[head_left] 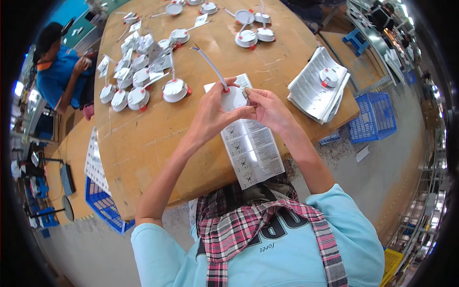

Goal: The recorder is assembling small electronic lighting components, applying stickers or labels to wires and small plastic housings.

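Worktop (158,134): downlight cluster (141,77) along left edge, spare downlights (208,8) at far edge. Leaflet stack (307,91) by near-right corner, single downlight (328,76) on top. Label sheet (253,153) at near edge, below held downlight (233,99).

The person wears a pale aqua short-sleeved T-shirt (301,251), its left sleeve (155,251) and right sleeve (356,222) ending above the elbows. Black lettering (282,227) crosses the chest (bold block capitals, with a smaller line of script beneath). Over it lies a plaid apron (232,234) in pink, black and white, with a matching left strap (217,275) and right strap (331,248). The left hand (210,110) and right hand (272,109) are bare, as are both forearms.
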Motion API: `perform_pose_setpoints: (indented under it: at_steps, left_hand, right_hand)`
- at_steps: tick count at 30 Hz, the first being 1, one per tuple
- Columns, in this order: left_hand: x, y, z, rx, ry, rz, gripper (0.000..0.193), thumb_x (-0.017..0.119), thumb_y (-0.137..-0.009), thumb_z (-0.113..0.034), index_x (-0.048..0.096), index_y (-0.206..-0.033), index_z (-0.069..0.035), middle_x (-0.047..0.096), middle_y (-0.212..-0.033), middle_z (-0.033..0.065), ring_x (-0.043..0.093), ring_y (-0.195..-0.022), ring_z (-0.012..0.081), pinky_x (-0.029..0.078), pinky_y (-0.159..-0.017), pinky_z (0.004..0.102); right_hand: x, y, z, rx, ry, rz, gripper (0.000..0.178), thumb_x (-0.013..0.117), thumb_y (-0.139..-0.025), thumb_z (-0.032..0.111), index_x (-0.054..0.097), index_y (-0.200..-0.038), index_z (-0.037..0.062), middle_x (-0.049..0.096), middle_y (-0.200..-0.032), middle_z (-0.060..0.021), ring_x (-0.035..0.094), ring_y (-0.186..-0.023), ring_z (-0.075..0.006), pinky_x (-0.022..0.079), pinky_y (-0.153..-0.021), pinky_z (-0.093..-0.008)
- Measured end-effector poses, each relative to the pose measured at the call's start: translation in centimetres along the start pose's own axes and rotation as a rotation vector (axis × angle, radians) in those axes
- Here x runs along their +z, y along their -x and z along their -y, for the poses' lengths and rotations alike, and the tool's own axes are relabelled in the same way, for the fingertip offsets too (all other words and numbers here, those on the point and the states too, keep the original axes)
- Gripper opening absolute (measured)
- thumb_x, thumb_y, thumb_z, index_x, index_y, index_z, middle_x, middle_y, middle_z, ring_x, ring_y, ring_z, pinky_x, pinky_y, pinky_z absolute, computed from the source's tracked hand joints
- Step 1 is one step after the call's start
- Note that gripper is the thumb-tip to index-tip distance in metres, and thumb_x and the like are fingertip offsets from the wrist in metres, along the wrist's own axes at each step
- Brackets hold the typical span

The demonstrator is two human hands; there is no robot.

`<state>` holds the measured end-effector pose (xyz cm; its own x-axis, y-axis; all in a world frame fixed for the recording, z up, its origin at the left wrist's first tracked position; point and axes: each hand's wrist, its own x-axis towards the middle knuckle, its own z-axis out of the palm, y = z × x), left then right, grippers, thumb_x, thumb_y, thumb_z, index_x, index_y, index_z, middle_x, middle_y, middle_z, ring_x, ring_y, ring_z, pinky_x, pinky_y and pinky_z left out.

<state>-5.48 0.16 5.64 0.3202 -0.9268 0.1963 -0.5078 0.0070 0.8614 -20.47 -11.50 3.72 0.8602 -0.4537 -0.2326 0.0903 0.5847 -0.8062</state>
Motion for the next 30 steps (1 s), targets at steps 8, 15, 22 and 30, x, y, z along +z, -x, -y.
perform_pose_setpoints:
  at_steps: [8,15,22,30]
  left_hand:
    - [-5.7,4.2,2.9,-0.025,-0.034,0.115,0.075,0.077,-0.076,-0.026,0.039,-0.135,0.0,0.058,-0.118,0.0079,0.058,-0.108,0.0213,0.047,-0.092,0.0335]
    - [-9.9,8.2,6.9,-0.073,-0.312,0.093,0.071,0.072,-0.076,-0.018,0.038,-0.136,-0.002,0.05,-0.13,0.0132,0.048,-0.122,0.026,0.039,-0.103,0.0367]
    - [-5.2,10.4,2.8,0.075,-0.438,-0.543,0.055,0.067,-0.084,-0.011,0.043,-0.131,0.003,0.051,-0.127,0.0192,0.051,-0.115,0.0289,0.044,-0.094,0.0383]
    - [0.7,4.8,4.3,-0.203,-0.161,-0.146,0.051,0.064,-0.087,-0.005,0.042,-0.132,0.005,0.059,-0.111,0.0135,0.06,-0.084,0.0171,0.049,-0.07,0.0269]
  right_hand:
    - [2.5,-1.5,-1.7,-0.288,0.696,-0.014,0.026,0.057,-0.095,0.022,0.06,-0.108,0.0003,0.067,-0.092,-0.008,0.064,-0.087,-0.0152,0.053,-0.078,-0.029]
    - [2.2,-2.4,-4.1,-0.681,1.281,-0.099,0.015,0.061,-0.085,0.009,0.062,-0.099,0.0015,0.063,-0.093,-0.0146,0.058,-0.095,-0.028,0.046,-0.086,-0.0382]
    - [0.3,-2.4,-5.9,-0.862,1.41,-0.181,0.012,0.063,-0.079,0.003,0.06,-0.09,0.0017,0.056,-0.098,-0.0125,0.05,-0.103,-0.0309,0.042,-0.09,-0.039]
    - [0.9,-1.6,-6.6,-0.928,1.41,-0.214,0.012,0.062,-0.078,0.003,0.059,-0.089,0.0007,0.055,-0.098,-0.0113,0.049,-0.101,-0.03,0.042,-0.09,-0.0387]
